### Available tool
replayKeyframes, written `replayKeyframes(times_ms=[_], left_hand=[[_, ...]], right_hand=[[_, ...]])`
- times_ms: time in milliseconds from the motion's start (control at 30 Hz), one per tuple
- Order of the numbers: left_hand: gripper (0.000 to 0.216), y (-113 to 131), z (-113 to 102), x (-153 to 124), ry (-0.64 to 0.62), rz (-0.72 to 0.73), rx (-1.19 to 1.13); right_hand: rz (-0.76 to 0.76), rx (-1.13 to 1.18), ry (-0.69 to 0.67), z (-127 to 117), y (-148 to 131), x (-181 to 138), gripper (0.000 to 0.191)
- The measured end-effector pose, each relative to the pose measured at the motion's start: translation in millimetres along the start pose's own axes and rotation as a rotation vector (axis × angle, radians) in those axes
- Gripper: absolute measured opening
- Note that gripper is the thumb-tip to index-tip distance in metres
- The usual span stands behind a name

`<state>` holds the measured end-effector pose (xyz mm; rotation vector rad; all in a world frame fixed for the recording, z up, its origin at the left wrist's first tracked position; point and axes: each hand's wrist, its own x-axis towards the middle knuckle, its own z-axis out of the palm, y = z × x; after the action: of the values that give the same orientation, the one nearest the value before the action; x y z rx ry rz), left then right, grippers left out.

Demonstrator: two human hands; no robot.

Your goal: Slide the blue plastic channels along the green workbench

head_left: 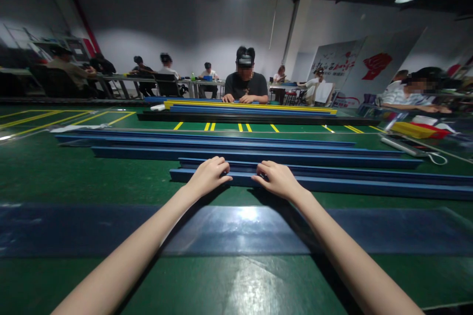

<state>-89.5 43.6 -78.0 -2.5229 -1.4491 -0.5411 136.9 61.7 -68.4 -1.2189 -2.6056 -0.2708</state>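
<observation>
My left hand (209, 177) and my right hand (278, 179) both reach forward, a short gap apart, to the nearest long blue plastic channel (369, 185). Fingers curl over its far side while the thumbs rest along its near side, so each hand is closed on it. The fingertips are hidden inside the channel. Just beyond lie more long blue channels (258, 155), roughly parallel to it. Beneath my forearms a glossy, see-through bluish strip (247, 241) stretches flat across the table.
The green table (236, 285) bears yellow line markings. Farther off are a black rail (258, 119) and a yellow strip (251, 105), where a person (246, 81) works opposite. At right lie a phone-like device (410, 146) and a yellow tray (412, 130). Other people sit behind.
</observation>
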Motion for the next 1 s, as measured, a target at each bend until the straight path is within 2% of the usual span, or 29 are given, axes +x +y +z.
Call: replayKeyframes(times_ms=[233, 567, 1000], left_hand=[[0.014, -10, -12, -5, -0.062, -0.05, -0.021], [0.013, -10, -8, -9, -0.057, -0.038, 0.033], [0.014, 5, -13, -10, -0.137, -0.004, 0.017]], right_hand=[[-0.048, 0.078, -0.008, 7, -22, 15, 0.01], [-0.041, 0.036, 0.018, 15, -25, 13, 0.006], [-0.091, 0.024, -0.036, 1, -20, 0, 0.003]])
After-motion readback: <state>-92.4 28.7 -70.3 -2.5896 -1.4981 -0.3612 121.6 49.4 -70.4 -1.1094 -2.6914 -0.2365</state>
